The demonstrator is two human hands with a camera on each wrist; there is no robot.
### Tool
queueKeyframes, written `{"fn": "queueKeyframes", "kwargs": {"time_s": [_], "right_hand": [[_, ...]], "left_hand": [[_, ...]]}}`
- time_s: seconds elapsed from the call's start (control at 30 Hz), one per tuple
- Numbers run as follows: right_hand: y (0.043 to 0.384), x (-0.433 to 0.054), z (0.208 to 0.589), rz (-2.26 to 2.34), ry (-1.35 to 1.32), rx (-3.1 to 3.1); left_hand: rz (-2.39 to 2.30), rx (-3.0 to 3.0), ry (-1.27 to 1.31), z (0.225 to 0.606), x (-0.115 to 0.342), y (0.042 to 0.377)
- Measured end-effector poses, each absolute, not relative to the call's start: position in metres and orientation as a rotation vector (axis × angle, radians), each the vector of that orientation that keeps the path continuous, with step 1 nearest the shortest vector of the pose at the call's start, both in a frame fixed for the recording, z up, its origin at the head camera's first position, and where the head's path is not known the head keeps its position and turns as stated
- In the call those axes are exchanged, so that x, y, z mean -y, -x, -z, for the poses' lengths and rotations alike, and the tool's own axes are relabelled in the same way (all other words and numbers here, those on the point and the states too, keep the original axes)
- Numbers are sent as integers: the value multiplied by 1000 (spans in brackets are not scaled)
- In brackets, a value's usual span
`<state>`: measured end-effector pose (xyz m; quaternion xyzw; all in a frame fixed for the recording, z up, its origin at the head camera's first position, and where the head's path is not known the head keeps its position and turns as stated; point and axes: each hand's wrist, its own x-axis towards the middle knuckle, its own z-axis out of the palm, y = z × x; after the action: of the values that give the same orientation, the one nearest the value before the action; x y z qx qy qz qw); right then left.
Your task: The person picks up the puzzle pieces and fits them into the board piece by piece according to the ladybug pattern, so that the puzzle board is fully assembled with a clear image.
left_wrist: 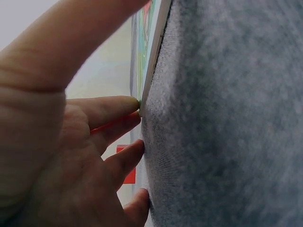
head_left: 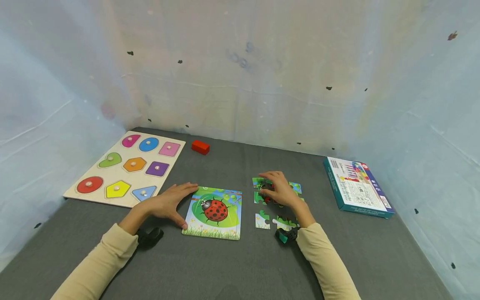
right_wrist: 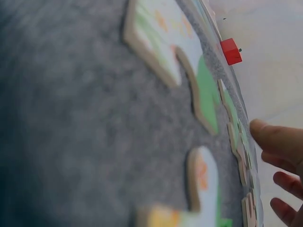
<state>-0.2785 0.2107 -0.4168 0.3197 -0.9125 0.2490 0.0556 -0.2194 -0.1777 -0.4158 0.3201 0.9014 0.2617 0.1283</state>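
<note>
A square ladybug puzzle board lies flat on the dark grey tabletop. My left hand is spread along its left side, thumb at the near corner and index finger at the far one. In the left wrist view, the fingertips rest right at the board's edge. To the right, my right hand hovers over loose jigsaw pieces with its fingers slightly bent, nothing seen between them. It partly hides pieces with red, black and green print. Nearer me lie a white and green piece and another piece, beside the right wrist.
A wooden shape board with colourful knobbed shapes sits at the far left. Behind the ladybug board is a red block. A boxed set lies at the right. Pale sheeting stands behind and along both sides.
</note>
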Motion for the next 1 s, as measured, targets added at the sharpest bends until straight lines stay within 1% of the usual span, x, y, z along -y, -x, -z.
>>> {"fn": "queueKeyframes", "kwargs": {"time_s": [0.23, 0.57, 1.0], "right_hand": [[283, -210, 422, -734, -924, 2837], [287, -213, 426, -708, -957, 2846], [287, -210, 428, -703, -918, 2881]], "left_hand": [[-741, -2633, -901, 416, 176, 220], [-754, -2617, -892, 416, 175, 220], [-748, -2624, -876, 416, 173, 219]]}}
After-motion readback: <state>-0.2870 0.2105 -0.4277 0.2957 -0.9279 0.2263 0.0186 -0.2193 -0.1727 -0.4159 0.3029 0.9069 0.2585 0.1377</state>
